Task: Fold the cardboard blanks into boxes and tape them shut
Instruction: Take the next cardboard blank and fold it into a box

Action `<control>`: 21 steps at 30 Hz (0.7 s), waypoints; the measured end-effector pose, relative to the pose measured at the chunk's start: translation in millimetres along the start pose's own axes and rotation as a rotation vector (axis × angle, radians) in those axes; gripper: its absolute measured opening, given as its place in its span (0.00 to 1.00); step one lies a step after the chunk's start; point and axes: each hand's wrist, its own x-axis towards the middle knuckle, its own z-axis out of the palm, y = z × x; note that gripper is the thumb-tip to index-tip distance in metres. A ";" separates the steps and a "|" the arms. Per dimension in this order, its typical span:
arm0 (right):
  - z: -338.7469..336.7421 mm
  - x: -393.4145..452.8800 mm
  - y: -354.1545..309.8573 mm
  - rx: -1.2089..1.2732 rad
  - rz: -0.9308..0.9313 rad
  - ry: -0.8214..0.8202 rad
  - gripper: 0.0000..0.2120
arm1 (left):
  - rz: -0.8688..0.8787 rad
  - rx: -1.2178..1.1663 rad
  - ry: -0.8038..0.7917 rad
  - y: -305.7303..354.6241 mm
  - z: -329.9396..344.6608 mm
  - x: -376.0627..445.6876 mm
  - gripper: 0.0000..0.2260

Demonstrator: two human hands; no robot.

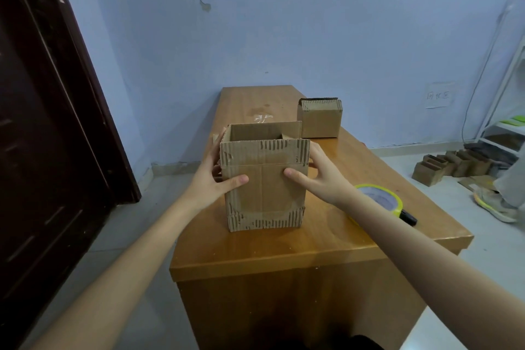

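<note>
The open-topped box (264, 179) is held upright on the table (326, 239) between the left hand (213, 182) and right hand (318, 176), fingers clamped on its sides.

At the centre of the frame a cardboard box (264, 179) stands upright on a wooden table (284, 247), its top flaps up and open. The left hand (211, 183) grips its left side, thumb across the front face; the right hand (321, 176) grips its right side the same way. Right of centre, partly behind the right forearm, lies a yellow-rimmed tape roll (380, 199). Farther back on the table sits a smaller box (320, 119). At the right edge, more cardboard pieces (451, 166) sit on the floor, beside a shoe (495, 204). A dark door (51, 111) fills the left.
</note>
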 end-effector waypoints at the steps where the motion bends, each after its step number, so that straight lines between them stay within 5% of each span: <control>1: 1.2 -0.2 1.2 0.003 0.001 -0.004 0.26 | -0.002 -0.003 -0.001 -1.1 -0.2 -0.1 0.42; 11: 1.5 0.4 5.2 0.021 0.048 -0.031 0.30 | 0.018 -0.003 -0.006 -3.8 5.2 -4.4 0.36; 21: 1.6 -2.6 -1.4 0.066 0.095 -0.054 0.20 | -0.006 0.014 -0.055 -0.9 3.1 -4.8 0.30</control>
